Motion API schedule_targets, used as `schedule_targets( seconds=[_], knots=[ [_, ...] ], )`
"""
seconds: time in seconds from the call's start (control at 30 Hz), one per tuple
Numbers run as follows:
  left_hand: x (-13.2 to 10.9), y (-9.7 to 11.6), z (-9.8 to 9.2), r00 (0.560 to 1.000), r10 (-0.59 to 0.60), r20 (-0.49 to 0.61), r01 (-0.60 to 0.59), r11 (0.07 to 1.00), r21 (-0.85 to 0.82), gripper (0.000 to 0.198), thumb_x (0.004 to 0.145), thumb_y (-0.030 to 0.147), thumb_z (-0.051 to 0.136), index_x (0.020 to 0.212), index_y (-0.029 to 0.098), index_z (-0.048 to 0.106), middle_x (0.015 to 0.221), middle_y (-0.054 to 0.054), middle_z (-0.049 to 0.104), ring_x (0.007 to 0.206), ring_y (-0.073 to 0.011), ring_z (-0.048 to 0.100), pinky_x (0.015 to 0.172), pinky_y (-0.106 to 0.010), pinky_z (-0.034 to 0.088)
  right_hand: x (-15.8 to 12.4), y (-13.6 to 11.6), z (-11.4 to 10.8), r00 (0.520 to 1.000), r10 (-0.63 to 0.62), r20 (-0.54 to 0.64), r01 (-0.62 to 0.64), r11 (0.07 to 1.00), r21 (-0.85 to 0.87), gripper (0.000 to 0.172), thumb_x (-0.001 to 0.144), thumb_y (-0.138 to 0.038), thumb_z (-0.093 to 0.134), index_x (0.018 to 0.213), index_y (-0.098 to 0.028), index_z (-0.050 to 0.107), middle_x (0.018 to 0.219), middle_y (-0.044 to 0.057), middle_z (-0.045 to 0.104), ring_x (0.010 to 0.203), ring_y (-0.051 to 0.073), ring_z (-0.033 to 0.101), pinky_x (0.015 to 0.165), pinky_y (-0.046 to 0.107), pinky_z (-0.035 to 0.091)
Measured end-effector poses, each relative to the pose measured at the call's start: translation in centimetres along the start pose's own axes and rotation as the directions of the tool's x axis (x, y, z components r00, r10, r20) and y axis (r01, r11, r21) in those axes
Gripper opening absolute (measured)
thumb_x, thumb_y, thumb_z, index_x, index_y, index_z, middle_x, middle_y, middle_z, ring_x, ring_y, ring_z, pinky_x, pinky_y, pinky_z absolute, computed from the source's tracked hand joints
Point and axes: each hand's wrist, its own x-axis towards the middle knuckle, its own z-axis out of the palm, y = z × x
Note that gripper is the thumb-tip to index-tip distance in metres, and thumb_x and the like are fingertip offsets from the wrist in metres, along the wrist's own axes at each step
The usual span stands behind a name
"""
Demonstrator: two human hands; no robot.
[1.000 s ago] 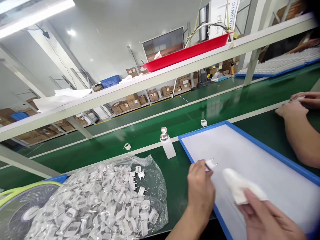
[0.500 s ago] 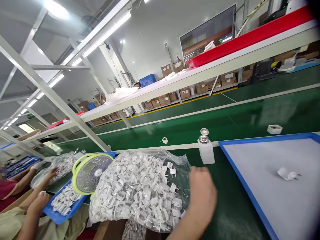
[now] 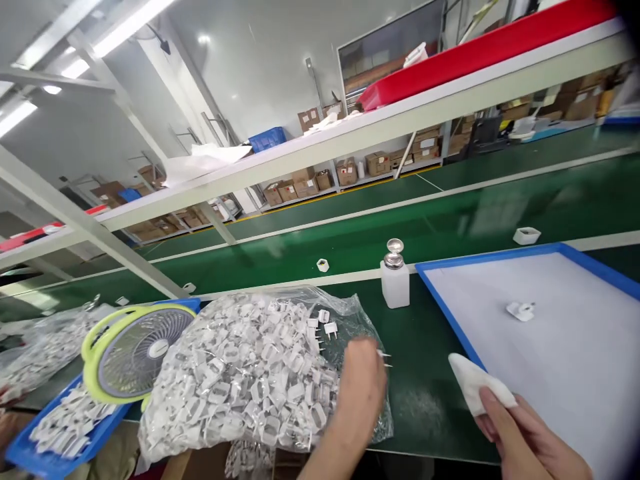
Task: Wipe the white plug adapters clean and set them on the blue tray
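My left hand [image 3: 361,383] is closed over the right side of a clear plastic bag [image 3: 367,327] filled with small white plug parts [image 3: 270,367]. Two metal pins of a plug [image 3: 384,357] stick out from its fingers; the plug's body is hidden. A folded white cloth [image 3: 477,383] is pinched between the thumb and fingers of my right hand [image 3: 523,427], beside the front left edge of a blue-rimmed tray [image 3: 463,333]. One white plug [image 3: 521,311] lies on the tray's pale surface.
A white pump bottle [image 3: 395,283] stands between bag and tray. A yellow-green fan [image 3: 143,350] and a blue bin of white parts [image 3: 30,437] are at left. Several white pieces, including one small housing [image 3: 323,265], sit on the green belt [image 3: 280,247]. A shelf [image 3: 300,150] crosses above.
The view has turned right. My right hand has come into view with the cloth. My left hand has shifted towards the bag, and plug pins now show at its fingers.
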Motion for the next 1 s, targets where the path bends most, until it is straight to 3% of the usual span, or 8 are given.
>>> schedule_targets(
  seconds=[0.13,0.3,0.43,0.53,0.63,0.8,0.9,1.0],
  knots=[
    [-1.6,0.5,3.5,0.965,0.077,0.250,-0.099,0.992,0.078,0.020,0.081,0.008,0.057,0.078,0.017,0.074,0.089,-0.017,0.072,0.090,-0.0322,0.065,0.089,-0.041,0.044,0.4,-1.3,0.8,0.945,-0.202,0.258,0.270,0.926,-0.263,0.039,0.101,-0.047,0.054,0.091,-0.016,0.074,0.078,0.004,0.066,0.067,0.017,0.065,0.058,0.024,0.052],
    [-1.8,-1.2,2.4,0.918,0.103,0.384,-0.136,0.989,0.061,0.059,0.077,0.015,0.069,0.135,0.021,0.064,0.138,-0.015,0.063,0.126,-0.0345,0.056,0.108,-0.044,0.040,0.4,-0.4,0.8,0.910,-0.267,0.318,0.370,0.869,-0.328,0.035,0.105,-0.038,0.045,0.105,-0.019,0.075,0.102,0.010,0.069,0.084,0.020,0.068,0.071,0.029,0.056],
    [-0.7,-2.4,1.5,0.860,0.176,0.479,-0.265,0.956,0.125,0.051,0.081,0.008,0.058,0.129,0.023,0.067,0.133,-0.012,0.066,0.118,-0.0296,0.061,0.103,-0.042,0.048,0.1,0.0,1.0,0.861,-0.301,0.410,0.448,0.831,-0.330,0.033,0.106,-0.024,0.040,0.121,-0.019,0.069,0.116,0.014,0.067,0.102,0.024,0.064,0.086,0.038,0.057],
    [-0.2,-2.9,1.9,0.809,0.263,0.526,-0.394,0.906,0.154,0.051,0.079,-0.002,0.047,0.118,0.019,0.072,0.111,-0.012,0.073,0.103,-0.0252,0.066,0.091,-0.038,0.055,0.2,-0.3,1.8,0.764,-0.335,0.551,0.543,0.795,-0.270,0.034,0.103,-0.014,0.041,0.123,-0.021,0.067,0.119,0.011,0.067,0.105,0.024,0.058,0.089,0.039,0.055],
    [0.1,-3.6,2.4,0.820,0.300,0.487,-0.443,0.872,0.209,0.058,0.073,-0.006,0.044,0.119,0.016,0.072,0.100,-0.012,0.075,0.094,-0.0239,0.068,0.084,-0.036,0.059,0.1,0.1,2.6,0.658,-0.367,0.658,0.629,0.748,-0.212,0.034,0.099,-0.007,0.043,0.118,-0.020,0.068,0.112,0.009,0.069,0.098,0.024,0.056,0.084,0.040,0.054],
    [0.4,-4.7,2.6,0.802,0.360,0.477,-0.525,0.806,0.273,0.056,0.073,-0.006,0.042,0.113,0.015,0.076,0.098,-0.012,0.078,0.096,-0.0251,0.071,0.081,-0.034,0.061,-1.0,1.9,2.3,0.563,-0.377,0.735,0.682,0.715,-0.155,0.032,0.100,-0.008,0.043,0.118,-0.017,0.067,0.113,0.011,0.069,0.095,0.025,0.053,0.081,0.041,0.050],
    [0.3,-4.8,2.6,0.767,0.396,0.505,-0.588,0.750,0.303,0.052,0.077,-0.004,0.042,0.116,0.008,0.075,0.098,-0.016,0.078,0.097,-0.0284,0.071,0.082,-0.037,0.062,-1.1,1.9,2.0,0.547,-0.363,0.754,0.659,0.742,-0.120,0.033,0.101,-0.009,0.042,0.123,-0.017,0.065,0.126,0.012,0.066,0.098,0.024,0.052,0.086,0.039,0.049],
    [0.1,-4.5,2.8,0.754,0.413,0.511,-0.611,0.728,0.312,0.051,0.080,-0.003,0.041,0.116,0.007,0.075,0.092,-0.016,0.078,0.093,-0.0296,0.070,0.084,-0.041,0.061,-0.5,1.1,2.6,0.608,-0.312,0.730,0.577,0.805,-0.137,0.032,0.101,-0.010,0.039,0.113,-0.018,0.068,0.110,0.011,0.067,0.094,0.024,0.050,0.081,0.038,0.046]
  ],
)
